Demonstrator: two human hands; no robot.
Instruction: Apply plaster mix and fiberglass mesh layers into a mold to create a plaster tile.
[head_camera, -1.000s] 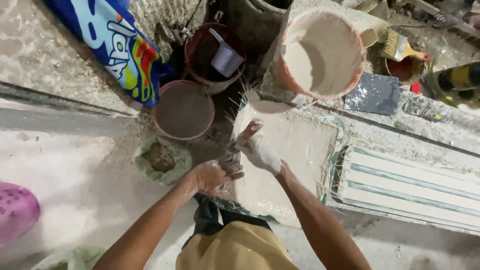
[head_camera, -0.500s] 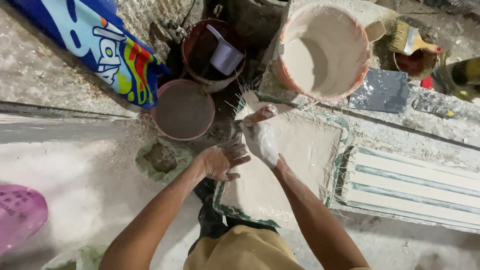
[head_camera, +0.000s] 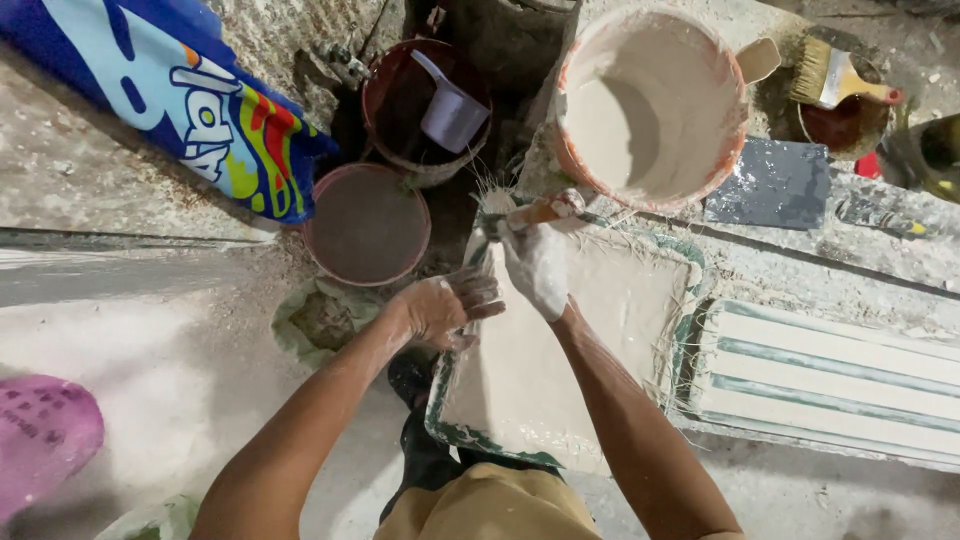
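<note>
Right hand (head_camera: 535, 262), caked in white plaster, is closed around a brush (head_camera: 545, 210) with an orange handle, at the top edge of the plaster-filled square mould (head_camera: 600, 330), just below the big orange bucket (head_camera: 650, 100). The brush's bristles are mostly hidden behind the hand, so I can't make out their shape. Left hand (head_camera: 445, 308) is loosely open with fingers spread, holding nothing, resting at the mould's left edge. The near edge of the mould is hidden by the person's tan clothing (head_camera: 490, 505). A pink thing (head_camera: 40, 440) at far left is cut off.
</note>
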